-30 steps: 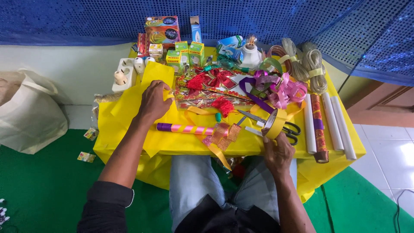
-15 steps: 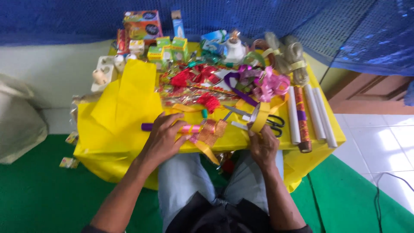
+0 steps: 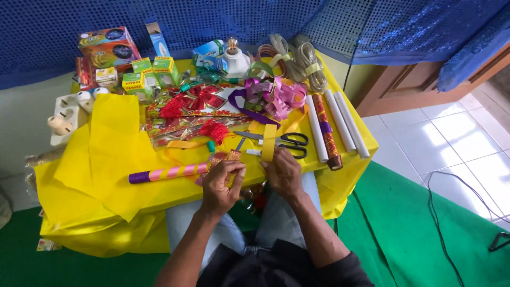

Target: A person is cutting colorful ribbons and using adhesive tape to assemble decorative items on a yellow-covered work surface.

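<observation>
Both hands (image 3: 252, 178) at yellow tape roll (image 3: 269, 142)

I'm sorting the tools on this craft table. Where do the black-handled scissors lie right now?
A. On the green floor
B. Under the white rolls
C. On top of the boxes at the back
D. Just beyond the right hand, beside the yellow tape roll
D: the scissors lie on the yellow table cover, just past the right hand, which holds the tape roll.

place: home craft/decorating corner | I sit at low counter (image 3: 350, 159) under yellow cloth | ribbons (image 3: 276, 95), scissors (image 3: 289, 142), paper rolls (image 3: 340, 125), boxed bulbs (image 3: 154, 72) piled on it | blue sequin backdrop (image 3: 212, 21), green carpet (image 3: 414, 234), tiled floor (image 3: 441, 143)
</observation>
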